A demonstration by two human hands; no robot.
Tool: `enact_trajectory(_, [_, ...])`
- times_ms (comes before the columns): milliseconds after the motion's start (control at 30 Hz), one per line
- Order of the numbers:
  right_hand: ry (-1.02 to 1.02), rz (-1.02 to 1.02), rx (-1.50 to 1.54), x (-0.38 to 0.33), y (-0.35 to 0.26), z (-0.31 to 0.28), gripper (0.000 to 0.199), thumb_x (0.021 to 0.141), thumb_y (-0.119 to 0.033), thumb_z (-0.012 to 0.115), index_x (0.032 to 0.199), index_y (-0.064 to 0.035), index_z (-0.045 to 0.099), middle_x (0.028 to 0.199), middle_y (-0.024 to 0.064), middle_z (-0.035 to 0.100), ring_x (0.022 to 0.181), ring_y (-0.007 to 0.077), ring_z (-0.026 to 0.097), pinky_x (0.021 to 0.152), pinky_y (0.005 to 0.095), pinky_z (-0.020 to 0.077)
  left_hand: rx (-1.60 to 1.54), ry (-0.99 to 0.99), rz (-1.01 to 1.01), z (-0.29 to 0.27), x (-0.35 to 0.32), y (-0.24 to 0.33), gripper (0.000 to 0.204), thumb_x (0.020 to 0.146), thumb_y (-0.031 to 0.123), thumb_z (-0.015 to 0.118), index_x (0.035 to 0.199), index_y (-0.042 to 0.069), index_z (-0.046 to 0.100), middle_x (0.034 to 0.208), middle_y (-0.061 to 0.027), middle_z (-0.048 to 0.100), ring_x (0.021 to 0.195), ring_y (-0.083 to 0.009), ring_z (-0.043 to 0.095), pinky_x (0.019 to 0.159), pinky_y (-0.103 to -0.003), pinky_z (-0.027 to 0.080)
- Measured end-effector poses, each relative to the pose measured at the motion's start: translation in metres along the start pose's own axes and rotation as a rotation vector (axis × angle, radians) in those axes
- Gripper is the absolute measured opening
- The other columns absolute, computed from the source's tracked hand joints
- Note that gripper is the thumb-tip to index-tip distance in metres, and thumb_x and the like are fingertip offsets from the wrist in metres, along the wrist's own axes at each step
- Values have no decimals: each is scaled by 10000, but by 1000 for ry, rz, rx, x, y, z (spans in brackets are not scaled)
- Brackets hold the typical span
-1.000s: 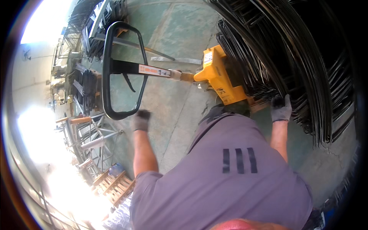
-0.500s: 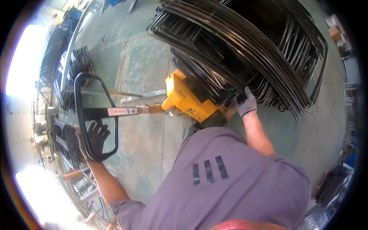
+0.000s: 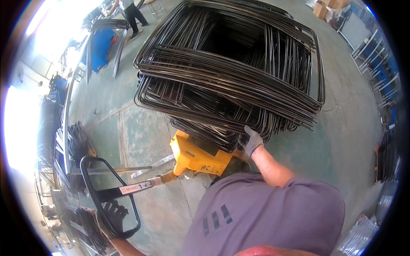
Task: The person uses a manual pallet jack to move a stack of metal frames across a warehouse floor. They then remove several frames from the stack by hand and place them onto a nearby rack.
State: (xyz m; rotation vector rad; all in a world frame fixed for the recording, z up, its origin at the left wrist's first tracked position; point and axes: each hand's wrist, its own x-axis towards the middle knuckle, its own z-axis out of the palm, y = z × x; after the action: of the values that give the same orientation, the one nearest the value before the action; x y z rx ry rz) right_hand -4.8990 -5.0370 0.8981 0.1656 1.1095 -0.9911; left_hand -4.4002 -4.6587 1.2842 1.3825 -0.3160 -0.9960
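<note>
Down at the near left, the person's left hand (image 3: 112, 216), in a dark glove, is wrapped around the lower side of the black loop handle (image 3: 106, 192) of a pallet truck; the fingers curl over the bar, closed on it. From the loop a black tiller bar with a white label strip runs right and slightly far toward the yellow pump housing (image 3: 197, 155) of the truck, which stands on the green concrete floor (image 3: 136, 128) just left of the person's grey shirt.

Beyond the handle, along the left wall, dark bundles of bent metal rod (image 3: 74, 145) stand in rows, washed out by strong daylight from that side. Far left, a blue object (image 3: 100, 49) sits on the floor with another person (image 3: 130, 10) standing near it.

In the middle, resting over the yellow housing and spreading far and right, lies a tall stack of black wire frames (image 3: 230, 72), large rounded rectangles of rod piled one on another, slightly fanned out.

The right hand (image 3: 250, 141), in a grey knit glove, is pressed against the near edge of that stack, just right of the yellow housing. Its fingers curl around the lowest rods, though how tightly they close I cannot tell. The bare forearm leads back to the shirt.

At the far right, blue and white metal racks (image 3: 376, 64) stand along the wall.
</note>
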Motion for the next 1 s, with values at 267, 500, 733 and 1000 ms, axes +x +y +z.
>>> enact_trajectory(267, [30, -10, 23, 1, -6, 0, 223, 997, -271, 878, 1152, -131, 799, 1026, 66, 809, 847, 256, 748, 777, 453, 649, 54, 184, 17, -11, -1, 14, 643, 1120, 554, 568, 1369, -27, 684, 1211, -250, 753, 851, -385, 737, 682, -513, 604])
enact_trajectory(500, [61, -26, 4, -9, -12, 11, 192, 999, -272, 876, 1113, -137, 802, 1016, 62, 813, 835, 241, 748, 748, 434, 642, 94, 317, 52, 2, -10, 15, 589, 1152, 524, 556, 1340, -22, 672, 1191, -282, 761, 794, -377, 733, 612, -477, 582])
enact_trajectory(733, [67, -3, 18, -21, -1, -15, 203, 994, -286, 881, 1097, -134, 795, 993, 64, 807, 817, 240, 743, 736, 434, 638, 154, 445, 55, -1, -46, 29, 519, 1149, 497, 590, 1322, 15, 675, 1099, -222, 787, 713, -296, 720, 565, -396, 561])
enact_trajectory(1000, [-56, -49, 52, 21, 17, 6, 157, 1002, -282, 847, 1102, -178, 785, 1017, 31, 774, 891, 208, 698, 772, 423, 619, 412, 534, 126, -34, 26, 23, 400, 1139, 434, 656, 1239, 55, 737, 924, -83, 734, 694, -195, 722, 570, -301, 550])
